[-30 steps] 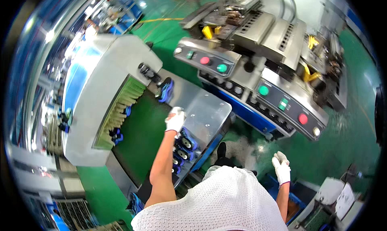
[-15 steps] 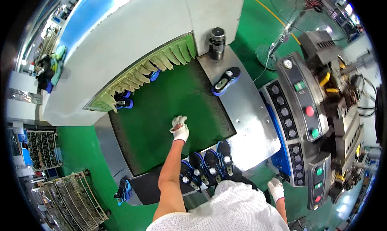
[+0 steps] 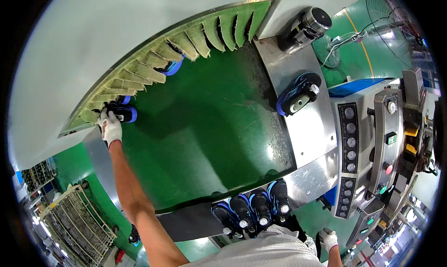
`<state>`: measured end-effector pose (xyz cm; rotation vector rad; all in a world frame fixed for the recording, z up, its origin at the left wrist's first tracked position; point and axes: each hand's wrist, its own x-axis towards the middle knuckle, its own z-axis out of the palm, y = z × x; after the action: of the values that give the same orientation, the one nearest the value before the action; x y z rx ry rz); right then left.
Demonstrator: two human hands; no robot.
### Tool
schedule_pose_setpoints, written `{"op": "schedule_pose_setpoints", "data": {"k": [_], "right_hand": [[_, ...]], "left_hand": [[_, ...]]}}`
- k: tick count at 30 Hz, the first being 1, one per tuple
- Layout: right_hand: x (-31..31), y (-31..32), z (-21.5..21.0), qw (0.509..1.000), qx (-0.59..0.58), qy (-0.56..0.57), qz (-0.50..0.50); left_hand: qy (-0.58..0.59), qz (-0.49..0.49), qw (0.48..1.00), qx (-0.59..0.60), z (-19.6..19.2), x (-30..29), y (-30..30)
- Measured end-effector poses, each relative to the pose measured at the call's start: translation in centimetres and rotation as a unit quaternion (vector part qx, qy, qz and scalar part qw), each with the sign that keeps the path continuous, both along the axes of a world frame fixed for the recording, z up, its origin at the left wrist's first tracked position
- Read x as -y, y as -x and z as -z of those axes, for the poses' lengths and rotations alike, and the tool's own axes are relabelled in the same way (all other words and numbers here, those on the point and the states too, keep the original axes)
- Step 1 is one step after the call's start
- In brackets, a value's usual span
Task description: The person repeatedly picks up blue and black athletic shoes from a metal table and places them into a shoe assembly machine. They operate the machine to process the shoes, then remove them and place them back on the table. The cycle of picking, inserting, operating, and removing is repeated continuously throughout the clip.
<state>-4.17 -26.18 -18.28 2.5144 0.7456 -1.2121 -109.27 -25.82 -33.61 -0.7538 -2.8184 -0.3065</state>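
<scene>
My left hand [image 3: 111, 127], in a white glove, reaches to the far left of the green conveyor belt [image 3: 209, 127]. Its fingers close on the end of a black shoe with a blue sole [image 3: 125, 113], beside the green strip curtain [image 3: 139, 66]. Part of another blue-soled shoe [image 3: 125, 99] shows just behind it. One more shoe [image 3: 173, 67] pokes out from under the strips. My right hand [image 3: 328, 238], gloved too, hangs low at my right side, away from the belt; its fingers look loosely apart, with nothing seen in them.
Several black and blue shoes [image 3: 260, 206] stand in a row on the near edge. A single shoe [image 3: 300, 94] and a dark flask [image 3: 307, 29] sit on the right metal ledge [image 3: 312, 141]. Further right is a machine with gauges and buttons [image 3: 389, 141]; a wire rack [image 3: 77, 225] stands lower left.
My left hand has gone from above the belt's middle to the far left and taken hold of a shoe by the curtain. The view has moved closer to the curtain. My right hand stays low.
</scene>
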Motion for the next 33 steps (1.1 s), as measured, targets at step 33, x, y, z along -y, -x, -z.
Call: {"op": "schedule_pose_setpoints", "data": {"k": [33], "right_hand": [[-14.2,8.4,-17.6,0.769,-0.427,-0.368,-0.301]], "left_hand": [[-0.156,0.639,0.674,0.337,-30.3,-19.9,-73.6]]}}
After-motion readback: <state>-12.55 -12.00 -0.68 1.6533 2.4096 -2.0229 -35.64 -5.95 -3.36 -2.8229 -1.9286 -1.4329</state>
